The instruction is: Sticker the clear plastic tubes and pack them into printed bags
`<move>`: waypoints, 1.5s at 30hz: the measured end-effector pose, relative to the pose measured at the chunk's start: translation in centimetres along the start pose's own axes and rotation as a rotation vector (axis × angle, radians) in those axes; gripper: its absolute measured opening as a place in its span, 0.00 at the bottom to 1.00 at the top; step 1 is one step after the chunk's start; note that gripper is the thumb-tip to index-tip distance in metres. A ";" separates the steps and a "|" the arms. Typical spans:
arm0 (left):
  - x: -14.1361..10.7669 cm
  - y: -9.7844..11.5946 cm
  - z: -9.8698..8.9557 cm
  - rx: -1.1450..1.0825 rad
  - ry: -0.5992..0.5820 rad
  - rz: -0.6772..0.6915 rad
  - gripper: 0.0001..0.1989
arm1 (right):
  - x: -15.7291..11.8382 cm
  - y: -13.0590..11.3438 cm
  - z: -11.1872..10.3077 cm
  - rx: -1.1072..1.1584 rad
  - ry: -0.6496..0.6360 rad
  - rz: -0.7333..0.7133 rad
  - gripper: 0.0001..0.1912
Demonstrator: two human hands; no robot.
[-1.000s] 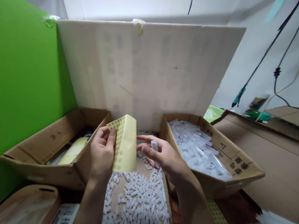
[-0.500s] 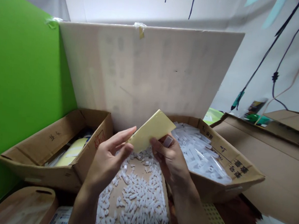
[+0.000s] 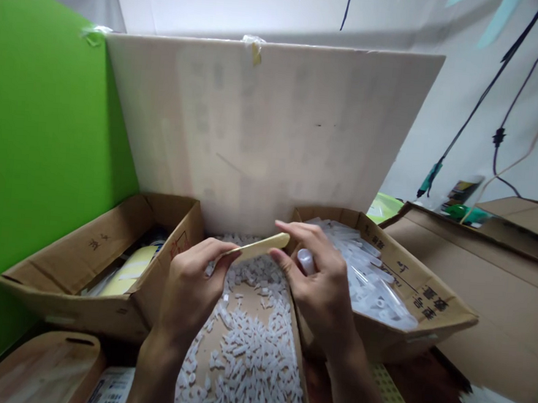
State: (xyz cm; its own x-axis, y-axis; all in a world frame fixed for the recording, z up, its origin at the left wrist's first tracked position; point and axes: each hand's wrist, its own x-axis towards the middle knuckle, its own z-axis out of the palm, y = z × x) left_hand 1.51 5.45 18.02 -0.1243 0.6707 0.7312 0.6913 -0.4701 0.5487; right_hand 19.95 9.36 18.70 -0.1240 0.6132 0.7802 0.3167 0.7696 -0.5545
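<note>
Yellow sheet (image 3: 261, 246) lies between your 2 hands, raised above the tray (image 3: 248, 293) of small white pieces (image 3: 259, 348) and turned nearly edge-on. Your left hand (image 3: 194, 276) pinches its left end between thumb and fingers. Your right hand (image 3: 320, 288) has 1 translucent tube (image 3: 306, 262) tucked in its curled fingers, with thumb and forefinger spread around the sheet's right end; I can't tell whether they touch it.

You seem to be adjusting the sheet's angle or grip. Let the left pinch bear the sheet, light enough not to crease it, and steady the far end with your right thumb and forefinger alone. Curl the other fingers just enough that the tube neither slips nor gets squashed. Work over the tray's middle, well apart from the box of tubes (image 3: 365, 276) on your right.

As for what you can't see: the tray's near end and the dotted yellow strip (image 3: 391, 394) run out at the bottom. At this tilt the sheet's faces are mostly lost, so dots or layers can't be judged. Most of the tube sits behind your fingers. Farther off, the left box (image 3: 86, 305) hides its dark contents.
</note>
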 end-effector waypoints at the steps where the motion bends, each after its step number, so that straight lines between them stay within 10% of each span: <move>1: 0.0 0.0 0.0 -0.008 -0.027 0.029 0.06 | 0.0 -0.1 -0.1 0.006 -0.079 -0.034 0.16; 5: 0.0 0.0 0.3 0.006 -0.081 0.112 0.08 | -0.1 0.2 0.3 0.040 -0.242 -0.062 0.11; 22: 0.0 0.1 0.7 0.047 -0.093 0.225 0.04 | -0.2 0.4 0.2 -0.089 -0.217 0.006 0.10; 45: -0.1 -1.1 0.9 -0.047 -0.355 0.064 0.06 | -0.6 1.1 0.7 -0.249 -0.402 -0.092 0.14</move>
State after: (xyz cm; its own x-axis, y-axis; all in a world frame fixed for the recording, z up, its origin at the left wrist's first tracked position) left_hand 1.41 6.42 16.93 0.1792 0.7924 0.5831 0.6548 -0.5384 0.5304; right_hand 19.66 9.96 17.45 -0.5000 0.6028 0.6219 0.4968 0.7878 -0.3641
